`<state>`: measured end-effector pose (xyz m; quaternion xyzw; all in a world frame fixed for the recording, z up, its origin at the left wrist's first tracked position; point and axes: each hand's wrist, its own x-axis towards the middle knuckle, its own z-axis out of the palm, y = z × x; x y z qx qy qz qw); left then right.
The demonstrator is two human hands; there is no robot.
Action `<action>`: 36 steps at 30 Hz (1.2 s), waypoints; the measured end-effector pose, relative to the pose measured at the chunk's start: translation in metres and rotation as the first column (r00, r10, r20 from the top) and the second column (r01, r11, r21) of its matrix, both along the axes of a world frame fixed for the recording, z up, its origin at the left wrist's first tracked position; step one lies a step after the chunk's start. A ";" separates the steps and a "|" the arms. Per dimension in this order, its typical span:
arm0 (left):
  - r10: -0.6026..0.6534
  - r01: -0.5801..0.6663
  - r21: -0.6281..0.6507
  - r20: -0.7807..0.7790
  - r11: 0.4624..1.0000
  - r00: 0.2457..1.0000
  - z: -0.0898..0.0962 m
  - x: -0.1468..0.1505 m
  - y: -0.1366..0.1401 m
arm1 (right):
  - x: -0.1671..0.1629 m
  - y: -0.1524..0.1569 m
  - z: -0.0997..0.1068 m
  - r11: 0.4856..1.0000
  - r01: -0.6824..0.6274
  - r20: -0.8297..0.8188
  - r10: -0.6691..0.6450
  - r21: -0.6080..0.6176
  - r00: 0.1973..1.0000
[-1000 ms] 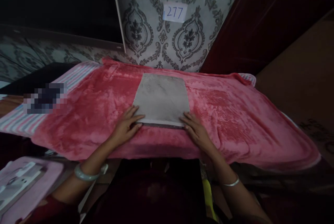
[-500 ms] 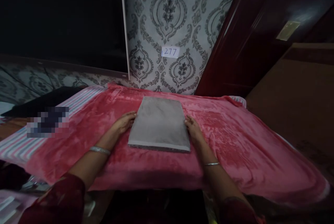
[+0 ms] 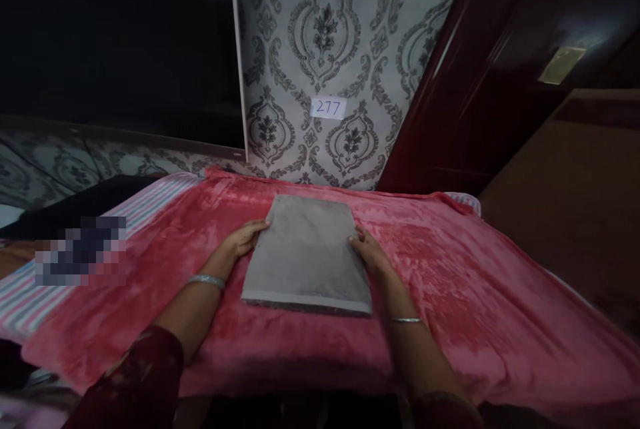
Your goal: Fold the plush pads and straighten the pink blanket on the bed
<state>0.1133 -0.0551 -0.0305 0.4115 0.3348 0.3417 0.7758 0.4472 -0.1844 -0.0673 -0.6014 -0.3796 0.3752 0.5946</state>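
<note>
A flat grey rectangular slab [image 3: 307,252], with a paler strip along its near edge, lies in the middle of the red blanket [image 3: 440,342]. Its surface looks dull and slightly smudged; what kind of thing it is I cannot make out. My left hand [image 3: 249,237] grips its left side, thumb on the top edge and fingers lower down, partly hidden. On the opposite side my right hand [image 3: 369,249] is closed in the same way, its thumb over the edge. Each wrist wears a silvery bangle.
The blanket covers a table, over a striped cloth [image 3: 165,192]. A blurred-out dark item [image 3: 83,249] lies at the left. Behind are a dark screen [image 3: 120,42], patterned wallpaper with a paper marked 277 [image 3: 329,107], and a dark red door [image 3: 480,76]. A brown box [image 3: 575,216] stands at the right.
Both thumbs have come onto the slab's top edges; before, the hands rested beside it. The slab appears slightly lower and larger, along with a small shift of the whole view.
</note>
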 end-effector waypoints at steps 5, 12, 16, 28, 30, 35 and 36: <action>-0.027 0.032 0.083 -0.072 0.996 0.997 -0.003 0.000 -0.003 | 0.009 -0.006 0.005 0.996 -0.075 -0.042 0.073 -0.049 0.996; -0.036 0.057 0.172 -0.123 0.983 0.992 0.000 0.002 -0.009 | 0.001 -0.027 0.012 0.978 -0.198 -0.106 0.203 0.058 0.973; -0.069 0.089 0.190 -0.111 0.978 0.991 0.004 0.002 -0.018 | -0.007 -0.034 0.014 0.971 -0.222 -0.211 0.237 0.091 0.948; 0.144 -0.102 0.193 -0.215 0.976 0.966 0.010 0.011 -0.029 | -0.020 -0.034 0.019 0.978 -0.179 -0.179 0.195 0.103 0.964; 0.152 -0.110 0.199 -0.210 0.974 0.966 0.015 0.009 -0.037 | -0.022 -0.041 0.024 0.975 -0.177 -0.185 0.201 0.137 0.962; 0.140 -0.113 0.143 -0.189 0.983 0.972 0.011 -0.006 -0.069 | -0.027 -0.070 0.025 0.971 -0.214 -0.247 0.233 0.103 0.940; 0.130 -0.108 0.130 -0.172 0.986 0.976 0.009 -0.008 -0.074 | -0.028 -0.075 0.023 0.970 -0.223 -0.245 0.240 0.093 0.939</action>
